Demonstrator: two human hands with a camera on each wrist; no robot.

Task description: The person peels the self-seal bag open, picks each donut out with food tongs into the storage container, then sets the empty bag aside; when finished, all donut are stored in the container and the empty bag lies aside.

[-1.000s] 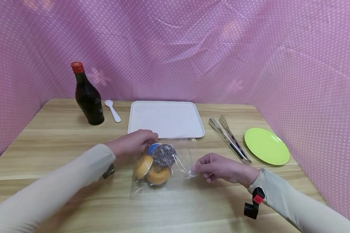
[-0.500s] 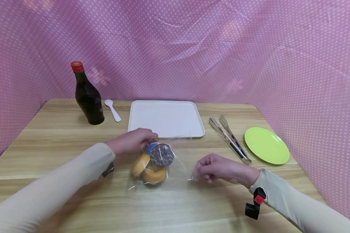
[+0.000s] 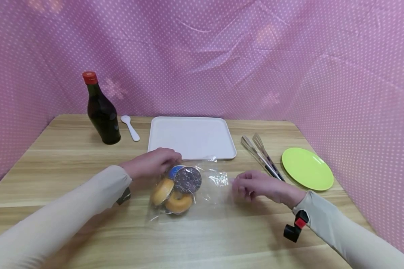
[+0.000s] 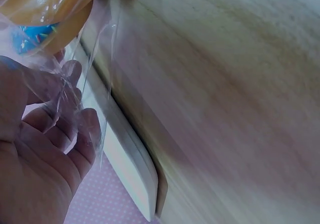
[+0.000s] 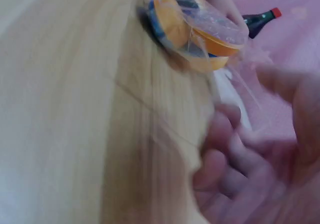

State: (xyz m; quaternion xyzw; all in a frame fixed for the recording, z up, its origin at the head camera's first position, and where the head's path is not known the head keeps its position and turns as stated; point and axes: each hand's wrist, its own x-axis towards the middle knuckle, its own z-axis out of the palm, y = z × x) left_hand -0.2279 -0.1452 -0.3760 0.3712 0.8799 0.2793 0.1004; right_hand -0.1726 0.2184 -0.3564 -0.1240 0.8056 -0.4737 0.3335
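Note:
A clear plastic bag (image 3: 207, 192) lies in the middle of the wooden table with several doughnuts inside. On top is a chocolate doughnut (image 3: 187, 180). Partly under it show a blue-iced doughnut (image 3: 176, 171) and a plain doughnut (image 3: 178, 203), with another plain one to the left. My left hand (image 3: 155, 163) grips the bag's film at its far left; in the left wrist view the film runs across the curled fingers (image 4: 89, 129). Just past the bag's right edge is my right hand (image 3: 257, 186), motion-blurred; its thumb and loosely bent fingers stand apart in the right wrist view.
A white tray (image 3: 192, 136) lies behind the bag. Metal tongs (image 3: 260, 155) and a green plate (image 3: 308, 168) are on the right. At the back left stand a dark bottle (image 3: 102, 116) with a red cap and a white spoon (image 3: 131, 129). Pink cloth hangs around the table.
The doughnuts in the bag have shifted slightly left. My right hand has moved a little right and away, with the bag's right side spreading toward it. My left hand has barely moved.

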